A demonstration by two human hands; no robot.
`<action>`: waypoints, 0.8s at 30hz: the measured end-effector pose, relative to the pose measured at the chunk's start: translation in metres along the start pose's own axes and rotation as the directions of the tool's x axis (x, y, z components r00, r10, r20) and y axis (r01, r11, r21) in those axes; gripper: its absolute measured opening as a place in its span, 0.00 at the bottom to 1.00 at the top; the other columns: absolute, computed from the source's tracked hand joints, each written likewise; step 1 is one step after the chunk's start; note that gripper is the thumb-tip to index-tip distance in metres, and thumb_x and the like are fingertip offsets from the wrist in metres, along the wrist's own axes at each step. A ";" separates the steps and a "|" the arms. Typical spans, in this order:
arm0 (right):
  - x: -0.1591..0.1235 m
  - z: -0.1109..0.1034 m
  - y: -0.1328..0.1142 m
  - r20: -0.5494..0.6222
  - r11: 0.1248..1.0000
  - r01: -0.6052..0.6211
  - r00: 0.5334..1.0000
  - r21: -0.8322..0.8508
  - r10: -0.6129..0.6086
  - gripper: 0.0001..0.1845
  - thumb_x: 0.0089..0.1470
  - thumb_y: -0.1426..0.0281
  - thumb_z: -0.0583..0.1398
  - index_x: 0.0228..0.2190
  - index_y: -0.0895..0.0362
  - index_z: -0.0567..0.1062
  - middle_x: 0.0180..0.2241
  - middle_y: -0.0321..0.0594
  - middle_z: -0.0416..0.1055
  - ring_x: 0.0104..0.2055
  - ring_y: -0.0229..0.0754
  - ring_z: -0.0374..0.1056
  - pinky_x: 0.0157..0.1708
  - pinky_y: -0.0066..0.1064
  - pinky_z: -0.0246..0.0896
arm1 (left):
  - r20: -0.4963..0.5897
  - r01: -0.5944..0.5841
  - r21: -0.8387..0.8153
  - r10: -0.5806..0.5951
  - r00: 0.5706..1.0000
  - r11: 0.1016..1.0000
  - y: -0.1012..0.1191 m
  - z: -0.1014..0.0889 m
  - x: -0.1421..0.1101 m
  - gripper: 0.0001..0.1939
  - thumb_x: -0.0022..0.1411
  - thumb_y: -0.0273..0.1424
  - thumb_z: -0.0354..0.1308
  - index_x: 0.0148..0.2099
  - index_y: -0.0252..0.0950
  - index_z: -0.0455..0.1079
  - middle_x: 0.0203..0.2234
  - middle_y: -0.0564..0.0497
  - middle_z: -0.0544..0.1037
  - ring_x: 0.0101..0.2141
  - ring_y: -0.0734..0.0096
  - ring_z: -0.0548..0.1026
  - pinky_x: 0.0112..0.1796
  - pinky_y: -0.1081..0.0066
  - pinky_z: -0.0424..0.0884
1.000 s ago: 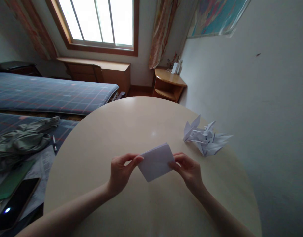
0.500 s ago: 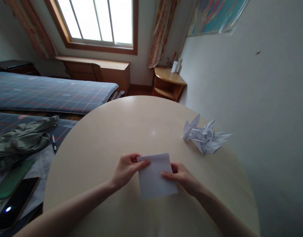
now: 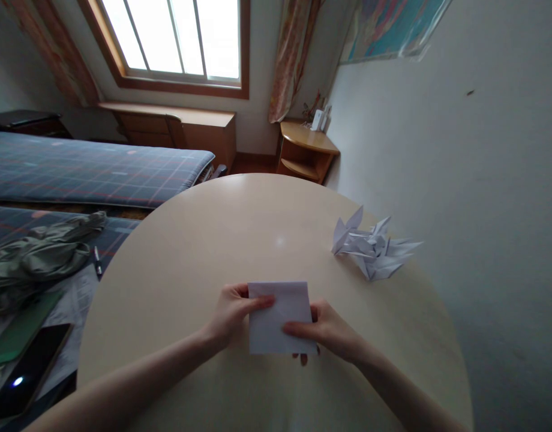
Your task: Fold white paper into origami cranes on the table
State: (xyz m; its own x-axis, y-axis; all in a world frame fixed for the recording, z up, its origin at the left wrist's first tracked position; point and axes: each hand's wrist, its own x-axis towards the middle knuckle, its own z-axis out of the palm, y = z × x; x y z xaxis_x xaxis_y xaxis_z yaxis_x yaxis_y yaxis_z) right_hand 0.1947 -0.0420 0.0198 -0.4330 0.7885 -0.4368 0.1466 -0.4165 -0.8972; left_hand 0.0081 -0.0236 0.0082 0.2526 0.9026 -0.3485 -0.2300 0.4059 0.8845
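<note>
A white folded sheet of paper (image 3: 276,339), nearly square, is held above the near part of the round table. At its upper left, my left hand (image 3: 233,309) grips the paper with the thumb lying on top and the other fingers behind it. My right hand (image 3: 332,329) holds the right side, thumb pressed on the face; some fingertips show below the lower edge. To the right on the table rests a cluster of white folded-paper pieces (image 3: 375,246) with pointed tips, apart from both hands.
The pale round table (image 3: 204,234) stands beside a white wall on the right. Along the left lie a dark phone (image 3: 33,366) with a bright reflection, a green booklet (image 3: 24,330), a pen (image 3: 98,261) and a crumpled grey-green cloth (image 3: 37,255). A plaid mattress (image 3: 100,171) lies beyond.
The paper has turned slightly and now sits straighter. My right thumb has slid left and a little down across it, and right fingertips have come into view beneath its lower edge.
</note>
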 end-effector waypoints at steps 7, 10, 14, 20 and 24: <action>0.004 -0.006 0.000 0.100 1.000 0.020 0.995 0.020 -0.022 0.18 0.42 0.59 0.66 0.23 0.63 0.71 0.19 0.39 0.73 0.14 0.29 0.61 0.13 0.20 0.46 | -0.111 -0.028 -0.015 0.026 0.993 1.000 0.007 -0.004 0.010 0.27 0.40 0.52 0.64 0.18 0.32 0.60 0.11 0.60 0.58 0.14 0.83 0.56 0.17 0.79 0.50; 0.006 -0.009 0.003 0.112 0.998 0.051 0.992 0.048 -0.056 0.19 0.41 0.59 0.66 0.23 0.63 0.71 0.21 0.40 0.73 0.15 0.28 0.62 0.14 0.20 0.49 | -0.135 -0.073 0.029 0.077 0.988 0.997 0.008 -0.006 0.013 0.29 0.40 0.55 0.62 0.18 0.33 0.61 0.11 0.60 0.58 0.14 0.82 0.56 0.17 0.78 0.51; 0.007 -0.009 0.008 0.128 0.999 -0.012 0.992 0.036 0.007 0.22 0.42 0.55 0.64 0.19 0.61 0.68 0.15 0.35 0.69 0.12 0.29 0.59 0.10 0.20 0.47 | -0.139 -0.144 0.136 0.163 0.977 0.980 0.008 -0.009 0.013 0.26 0.44 0.52 0.62 0.20 0.31 0.65 0.12 0.58 0.62 0.15 0.82 0.58 0.17 0.79 0.54; 0.008 -0.005 0.009 0.081 0.995 0.039 0.996 0.086 -0.046 0.23 0.41 0.53 0.65 0.24 0.61 0.68 0.17 0.36 0.71 0.14 0.33 0.64 0.12 0.22 0.53 | 0.032 -0.151 0.178 0.147 0.989 0.972 0.010 -0.011 0.010 0.24 0.38 0.39 0.70 0.35 0.30 0.71 0.28 0.47 0.78 0.28 0.68 0.74 0.28 0.72 0.71; 0.006 -0.004 0.007 0.070 0.997 0.077 0.995 -0.018 -0.075 0.23 0.42 0.53 0.63 0.24 0.61 0.70 0.17 0.37 0.70 0.17 0.35 0.65 0.15 0.23 0.52 | 0.059 -0.128 0.184 0.119 0.991 0.975 0.007 -0.010 0.011 0.24 0.39 0.40 0.69 0.35 0.31 0.69 0.27 0.48 0.77 0.27 0.69 0.73 0.26 0.74 0.69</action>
State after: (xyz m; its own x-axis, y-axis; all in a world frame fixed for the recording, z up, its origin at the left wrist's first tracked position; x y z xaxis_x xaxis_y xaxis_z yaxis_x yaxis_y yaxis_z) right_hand 0.1965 -0.0382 0.0104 -0.5039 0.7840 -0.3625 0.1292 -0.3466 -0.9291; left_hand 0.0001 -0.0095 0.0072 0.2785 0.9345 -0.2215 -0.0836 0.2533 0.9638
